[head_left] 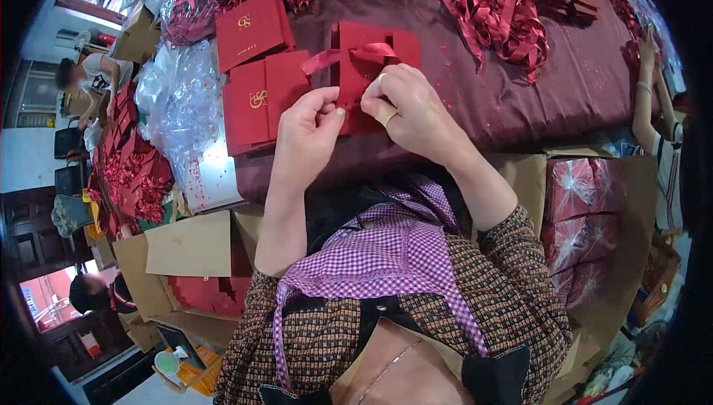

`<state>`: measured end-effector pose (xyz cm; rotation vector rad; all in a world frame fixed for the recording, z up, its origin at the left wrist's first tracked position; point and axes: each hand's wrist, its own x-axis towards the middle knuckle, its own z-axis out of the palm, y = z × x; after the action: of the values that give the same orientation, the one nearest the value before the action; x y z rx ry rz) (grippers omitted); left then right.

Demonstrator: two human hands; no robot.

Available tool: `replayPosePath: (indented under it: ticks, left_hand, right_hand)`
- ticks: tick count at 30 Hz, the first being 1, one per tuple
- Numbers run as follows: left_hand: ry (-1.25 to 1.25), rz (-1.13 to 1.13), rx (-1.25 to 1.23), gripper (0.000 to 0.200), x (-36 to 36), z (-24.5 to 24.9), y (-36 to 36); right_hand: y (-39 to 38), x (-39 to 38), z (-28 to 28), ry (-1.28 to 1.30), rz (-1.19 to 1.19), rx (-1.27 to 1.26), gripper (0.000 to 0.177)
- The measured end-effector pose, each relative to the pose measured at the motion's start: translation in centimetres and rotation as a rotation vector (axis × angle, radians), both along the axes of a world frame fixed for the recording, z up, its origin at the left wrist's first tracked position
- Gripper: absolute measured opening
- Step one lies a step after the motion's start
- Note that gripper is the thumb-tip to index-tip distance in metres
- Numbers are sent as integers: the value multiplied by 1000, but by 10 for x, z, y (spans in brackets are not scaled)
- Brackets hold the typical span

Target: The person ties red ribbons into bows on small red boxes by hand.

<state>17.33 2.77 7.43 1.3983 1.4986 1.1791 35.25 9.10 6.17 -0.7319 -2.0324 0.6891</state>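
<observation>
A flat red paper piece, by its look a gift bag [359,71], lies before me on the dark red cloth. Across its upper part runs a loose loop of shiny red ribbon [373,51]. At the bag's lower left edge, my left hand [312,126] is closed, thumb and forefinger pinching the edge. My right hand [408,108], with rings on it, is closed over the bag's right side; its fingertips seem to grip the ribbon, though the fingers partly hide this. To the left lie a stack of red bags [247,100] with gold lettering and a second stack [254,30] behind it.
Piles of red ribbon [497,19] line the table's far side. Plastic wrap [178,93] lies at left. Cardboard boxes [189,245] stand at the near edge, one holding wrapped red packs [583,219]. Other people [104,74] are at left, and another's arm [646,93] reaches in at right.
</observation>
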Motion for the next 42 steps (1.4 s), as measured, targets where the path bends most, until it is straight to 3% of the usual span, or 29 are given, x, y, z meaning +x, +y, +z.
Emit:
replayPosePath:
  ticks: [7,17,20,23,27,29,30,33,37,42]
  left_hand:
    - [-201,-18,-57,28,-3,6,-1]
    - [-78,-15,-30,25,2,2,-5]
    - [-16,-3,10,24,7,1,-5]
    - [247,30,38,23,17,12,-6]
    - [372,-14,233,21,18,8,-6]
    - [388,-43,214,22,19,8,-8]
    - [393,-27,227,21,21,5,-9]
    - [319,-63,182,20,21,13,-10]
    - [216,-109,200,19,6,17,-7]
    - [322,-221,257,19,-3,13,0]
  right_hand:
    - [-5,2,3,-34,-20,89,10]
    - [-12,-8,2,-67,-92,229,14]
    - [-15,-10,5,-159,-146,346,13]
    - [-20,-9,10,-402,-148,522,12]
    - [-18,-7,16,-410,-115,554,13]
    - [-15,-7,12,-244,-46,335,11]
    - [-12,-6,12,-243,-46,341,11]
    - [-4,-4,15,-159,57,-187,14]
    - [-4,3,23,-77,96,-260,16]
    - [-5,4,17,-59,114,-312,16]
